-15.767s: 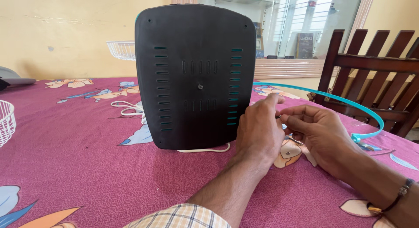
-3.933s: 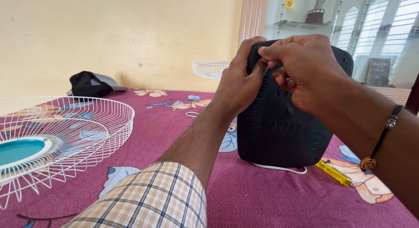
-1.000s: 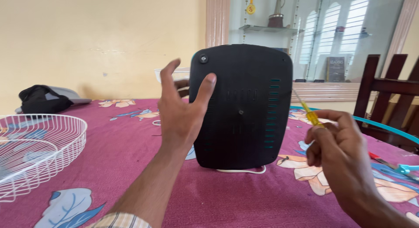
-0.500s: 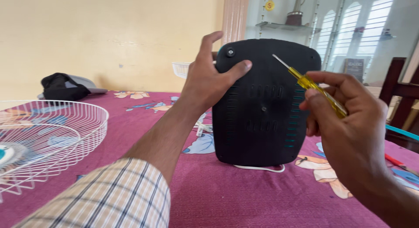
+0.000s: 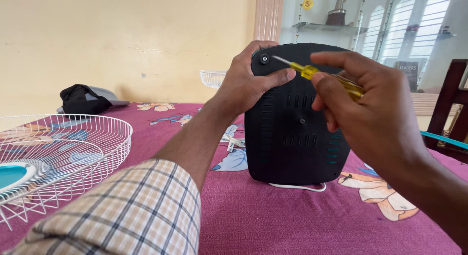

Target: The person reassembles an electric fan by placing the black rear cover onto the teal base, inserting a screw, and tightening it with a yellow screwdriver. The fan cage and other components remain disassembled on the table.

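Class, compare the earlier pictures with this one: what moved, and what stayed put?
The right hand has swung the yellow screwdriver leftward, its tip now near the screw at the black panel's top-left corner. The left hand has closed on that corner. The panel still stands upright; the white wire guard is unmoved.

Both arms reaching forward, hands meeting at upper centre of the frame.

Left hand (image 5: 248,82) stretching up from the lower left in a plaid sleeve, fingers wrapping, thumb pressing flat toward the right. Right hand (image 5: 363,101) coming in from the lower right, fingers curling closed in a pinch, index finger extending leftward, knuckles facing the camera.
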